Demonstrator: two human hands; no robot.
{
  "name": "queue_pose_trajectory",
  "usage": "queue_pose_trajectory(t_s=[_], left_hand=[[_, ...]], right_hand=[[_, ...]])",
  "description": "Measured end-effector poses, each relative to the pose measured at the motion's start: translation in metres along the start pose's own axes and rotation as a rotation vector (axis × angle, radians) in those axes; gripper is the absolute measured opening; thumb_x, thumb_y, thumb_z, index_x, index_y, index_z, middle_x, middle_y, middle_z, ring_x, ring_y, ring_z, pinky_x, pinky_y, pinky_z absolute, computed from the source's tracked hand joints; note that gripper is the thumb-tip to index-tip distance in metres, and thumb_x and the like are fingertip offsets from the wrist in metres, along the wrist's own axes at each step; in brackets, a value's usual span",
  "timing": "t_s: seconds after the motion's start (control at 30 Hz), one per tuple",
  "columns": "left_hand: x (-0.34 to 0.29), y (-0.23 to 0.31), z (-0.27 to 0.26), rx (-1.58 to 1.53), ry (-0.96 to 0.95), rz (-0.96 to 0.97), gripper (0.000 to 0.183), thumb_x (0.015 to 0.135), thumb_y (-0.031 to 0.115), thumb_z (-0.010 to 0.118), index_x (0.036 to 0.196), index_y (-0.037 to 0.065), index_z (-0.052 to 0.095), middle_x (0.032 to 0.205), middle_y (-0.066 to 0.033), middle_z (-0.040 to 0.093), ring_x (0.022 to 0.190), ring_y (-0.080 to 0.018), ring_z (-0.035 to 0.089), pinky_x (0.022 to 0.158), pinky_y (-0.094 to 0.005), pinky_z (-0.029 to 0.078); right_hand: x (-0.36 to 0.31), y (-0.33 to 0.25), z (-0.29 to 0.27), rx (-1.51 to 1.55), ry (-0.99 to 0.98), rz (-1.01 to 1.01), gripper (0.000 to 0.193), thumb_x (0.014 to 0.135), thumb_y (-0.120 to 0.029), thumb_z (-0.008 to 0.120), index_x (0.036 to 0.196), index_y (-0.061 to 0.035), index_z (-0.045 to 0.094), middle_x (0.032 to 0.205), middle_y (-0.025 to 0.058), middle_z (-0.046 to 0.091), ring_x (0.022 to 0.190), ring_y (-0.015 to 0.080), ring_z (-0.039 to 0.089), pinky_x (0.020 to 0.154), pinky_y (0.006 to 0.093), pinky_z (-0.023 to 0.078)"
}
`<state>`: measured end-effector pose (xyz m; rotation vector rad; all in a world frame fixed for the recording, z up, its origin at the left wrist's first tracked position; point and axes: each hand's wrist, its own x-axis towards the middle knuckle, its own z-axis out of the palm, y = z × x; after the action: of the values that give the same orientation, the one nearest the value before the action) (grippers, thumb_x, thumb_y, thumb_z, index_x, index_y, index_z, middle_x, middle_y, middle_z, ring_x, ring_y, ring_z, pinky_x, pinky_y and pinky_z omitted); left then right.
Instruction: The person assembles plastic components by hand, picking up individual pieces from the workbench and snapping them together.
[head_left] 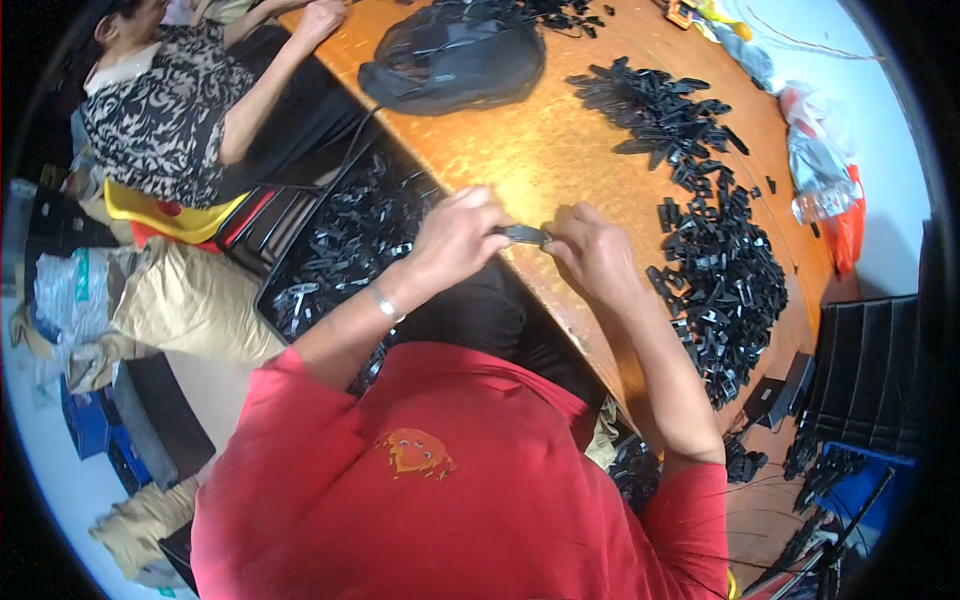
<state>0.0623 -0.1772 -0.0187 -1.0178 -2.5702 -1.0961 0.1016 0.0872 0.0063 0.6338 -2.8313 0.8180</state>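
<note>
Between my two hands, over the near edge of the wooden table (480,160), is a small dark elongated part (522,235). My left hand (457,235) pinches its left end, and a silver band circles that wrist. At the other end, my right hand (597,247) grips it between thumb and fingers. What exactly the part is does not show; it looks like a black plastic piece with a shiny surface. To the right of my right hand lies a large heap of small black plastic parts (735,290). Farther off, longer black pieces (660,110) are piled up.
A black mesh bag (455,60) lies on the table's far left. Below the edge, a black bin (350,235) holds many black parts. At the left sit a co-worker (170,110) and a brown paper sack (195,300). Plastic bags (820,140) line the right wall.
</note>
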Motion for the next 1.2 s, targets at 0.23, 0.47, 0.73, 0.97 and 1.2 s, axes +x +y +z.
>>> queue_pose_trajectory(t_s=[0.23, 0.47, 0.73, 0.97, 1.2], left_hand=[[-0.084, -0.080, -0.078, 0.376, 0.018, -0.391, 0.024, 0.086, 0.014, 0.087, 0.108, 0.007, 0.081, 0.112, -0.0118, 0.073, 0.114, -0.0344, 0.069, 0.096, -0.0443, 0.058], [-0.032, -0.061, -0.061, 0.194, 0.254, -0.169, 0.015, 0.090, 0.000, 0.079, 0.105, 0.003, 0.079, 0.104, -0.0136, 0.075, 0.101, -0.0351, 0.074, 0.089, -0.0429, 0.060], [0.139, 0.006, 0.070, -0.078, 0.115, 0.131, 0.017, 0.095, 0.009, 0.078, 0.111, 0.006, 0.079, 0.109, -0.0155, 0.073, 0.107, -0.0387, 0.071, 0.093, -0.0466, 0.058], [0.209, 0.025, 0.142, 0.022, 0.156, 0.037, 0.017, 0.096, 0.017, 0.079, 0.110, 0.008, 0.079, 0.105, -0.0143, 0.072, 0.110, -0.0378, 0.068, 0.100, -0.0492, 0.055], [0.186, 0.018, 0.131, -0.017, 0.105, 0.011, 0.013, 0.089, 0.011, 0.083, 0.094, 0.006, 0.072, 0.097, -0.0131, 0.072, 0.102, -0.0368, 0.067, 0.088, -0.0482, 0.056]], right_hand=[[-0.016, 0.000, -0.024, 0.049, 0.064, 0.094, 0.019, 0.096, -0.013, 0.083, 0.115, -0.0084, 0.083, 0.113, 0.0121, 0.077, 0.096, 0.0347, 0.078, 0.083, 0.0425, 0.063], [-0.035, 0.048, -0.059, -0.113, 0.203, 0.214, 0.018, 0.094, -0.012, 0.082, 0.111, -0.0074, 0.082, 0.106, 0.0128, 0.075, 0.096, 0.0376, 0.075, 0.082, 0.0454, 0.061], [-0.024, 0.112, -0.099, -0.467, 0.261, 0.508, 0.017, 0.095, -0.017, 0.079, 0.109, -0.0074, 0.082, 0.108, 0.0174, 0.074, 0.097, 0.0397, 0.076, 0.085, 0.0497, 0.062], [0.025, 0.136, -0.083, -0.493, 0.263, 0.612, 0.031, 0.093, -0.027, 0.079, 0.115, -0.0045, 0.076, 0.112, 0.0248, 0.075, 0.097, 0.0439, 0.078, 0.086, 0.0525, 0.063], [0.018, 0.163, -0.063, -0.561, 0.246, 0.563, 0.025, 0.096, -0.028, 0.078, 0.110, -0.0080, 0.077, 0.107, 0.0239, 0.072, 0.093, 0.0446, 0.077, 0.083, 0.0538, 0.062]])
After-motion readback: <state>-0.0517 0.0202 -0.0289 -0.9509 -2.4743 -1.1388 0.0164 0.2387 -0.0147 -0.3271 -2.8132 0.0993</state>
